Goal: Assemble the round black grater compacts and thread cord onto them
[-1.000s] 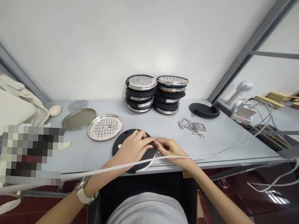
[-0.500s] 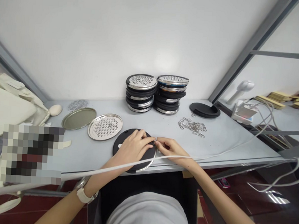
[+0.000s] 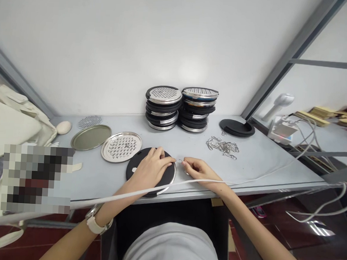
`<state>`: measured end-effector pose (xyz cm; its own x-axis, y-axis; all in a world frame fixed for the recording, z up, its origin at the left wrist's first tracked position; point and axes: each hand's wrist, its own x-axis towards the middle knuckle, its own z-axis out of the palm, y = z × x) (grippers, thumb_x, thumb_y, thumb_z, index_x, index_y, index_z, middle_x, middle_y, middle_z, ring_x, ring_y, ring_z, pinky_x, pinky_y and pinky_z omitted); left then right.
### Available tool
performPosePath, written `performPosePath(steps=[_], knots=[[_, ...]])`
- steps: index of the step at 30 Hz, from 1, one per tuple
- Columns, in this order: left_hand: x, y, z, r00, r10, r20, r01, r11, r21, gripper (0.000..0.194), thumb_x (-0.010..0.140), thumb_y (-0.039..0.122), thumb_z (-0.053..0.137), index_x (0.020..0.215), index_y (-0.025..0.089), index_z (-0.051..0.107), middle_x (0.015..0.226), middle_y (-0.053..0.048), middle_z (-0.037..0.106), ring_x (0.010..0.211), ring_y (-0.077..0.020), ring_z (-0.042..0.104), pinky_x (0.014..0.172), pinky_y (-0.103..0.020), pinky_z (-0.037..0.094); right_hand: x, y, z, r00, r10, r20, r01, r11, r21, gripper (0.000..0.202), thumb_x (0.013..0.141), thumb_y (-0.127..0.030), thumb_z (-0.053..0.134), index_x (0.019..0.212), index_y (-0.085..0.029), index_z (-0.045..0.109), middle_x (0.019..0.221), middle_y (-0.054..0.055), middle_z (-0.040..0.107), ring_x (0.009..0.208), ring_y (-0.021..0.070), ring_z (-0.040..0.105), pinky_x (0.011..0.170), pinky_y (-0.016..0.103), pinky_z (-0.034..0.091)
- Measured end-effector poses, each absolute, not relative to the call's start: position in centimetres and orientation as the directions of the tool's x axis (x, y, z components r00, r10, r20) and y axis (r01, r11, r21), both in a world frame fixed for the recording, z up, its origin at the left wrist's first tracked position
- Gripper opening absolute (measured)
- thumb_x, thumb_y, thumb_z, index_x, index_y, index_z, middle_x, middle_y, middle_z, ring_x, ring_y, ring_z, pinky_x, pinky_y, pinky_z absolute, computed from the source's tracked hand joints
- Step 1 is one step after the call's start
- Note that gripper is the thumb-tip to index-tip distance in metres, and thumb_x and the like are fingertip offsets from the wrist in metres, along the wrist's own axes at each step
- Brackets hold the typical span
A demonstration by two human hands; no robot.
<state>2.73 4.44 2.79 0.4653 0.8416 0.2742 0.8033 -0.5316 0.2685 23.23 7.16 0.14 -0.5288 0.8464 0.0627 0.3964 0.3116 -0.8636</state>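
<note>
A black round disc with a silver rim [image 3: 134,161] lies at the table's front edge. My left hand [image 3: 151,166] rests on top of it, fingers bent, its fingertips reaching past the right rim. A small metal ring [image 3: 180,160] shows between the two hands. My right hand [image 3: 199,170] pinches the ring's right side between thumb and finger. To the left lie a silver grater disc [image 3: 122,147] and an olive-green round plate [image 3: 91,137]. A pile of small metal clasps [image 3: 223,146] lies to the right.
Two stacks of grater discs, left [image 3: 164,106] and right [image 3: 199,108], stand by the wall. A black round tray [image 3: 237,128] sits back right. A white cable [image 3: 146,191] crosses in front of the forearms. A white bag [image 3: 12,124] is at left.
The black disc and my left hand have shifted slightly left. A gap has opened between the hands, and the small ring now shows there.
</note>
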Motion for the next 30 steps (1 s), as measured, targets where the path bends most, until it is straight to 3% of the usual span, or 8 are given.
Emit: performPosePath(steps=[4, 8, 13, 30], knots=[[2.2, 4.8, 2.3, 0.454, 0.833, 0.318, 0.788, -0.541, 0.294, 0.026, 0.097, 0.025, 0.039, 0.117, 0.023, 0.054, 0.099, -0.005, 0.049, 0.094, -0.0201, 0.047, 0.088, -0.037, 0.043, 23.1, 7.1, 0.1, -0.514, 0.854, 0.083, 0.419, 0.334, -0.844, 0.037, 0.095, -0.042, 0.037, 0.065, -0.02, 0.029, 0.064, -0.005, 0.025, 0.058, 0.0091, 0.026, 0.053, 0.023, 0.023], [2.3, 4.5, 2.2, 0.459, 0.831, 0.313, 0.76, -0.55, 0.347, 0.015, 0.096, 0.027, 0.042, 0.104, 0.02, 0.053, 0.1, -0.004, 0.051, 0.095, -0.02, 0.048, 0.088, -0.037, 0.042, 22.8, 6.9, 0.0, -0.526, 0.844, 0.106, 0.451, 0.382, -0.807, 0.036, 0.095, -0.039, 0.036, 0.065, -0.019, 0.032, 0.062, -0.005, 0.029, 0.057, 0.0092, 0.029, 0.053, 0.023, 0.025], [2.7, 3.9, 2.5, 0.473, 0.826, 0.307, 0.741, -0.561, 0.369, 0.012, 0.095, 0.026, 0.044, 0.1, 0.021, 0.053, 0.097, -0.003, 0.051, 0.094, -0.0198, 0.048, 0.085, -0.036, 0.042, 22.5, 6.7, -0.4, -0.528, 0.839, 0.131, 0.53, 0.446, -0.721, 0.035, 0.095, -0.036, 0.036, 0.065, -0.019, 0.037, 0.059, -0.005, 0.033, 0.054, 0.0086, 0.03, 0.052, 0.023, 0.024], [2.7, 3.9, 2.5, 0.48, 0.833, 0.275, 0.774, -0.55, 0.314, 0.03, 0.097, 0.028, 0.04, 0.126, 0.026, 0.049, 0.101, -0.005, 0.05, 0.096, -0.0202, 0.048, 0.087, -0.036, 0.044, 21.8, 7.0, -0.2, -0.495, 0.858, 0.14, 0.61, 0.458, -0.647, 0.035, 0.096, -0.037, 0.035, 0.077, -0.018, 0.057, 0.066, 0.001, 0.057, 0.058, 0.012, 0.046, 0.057, 0.023, 0.03]])
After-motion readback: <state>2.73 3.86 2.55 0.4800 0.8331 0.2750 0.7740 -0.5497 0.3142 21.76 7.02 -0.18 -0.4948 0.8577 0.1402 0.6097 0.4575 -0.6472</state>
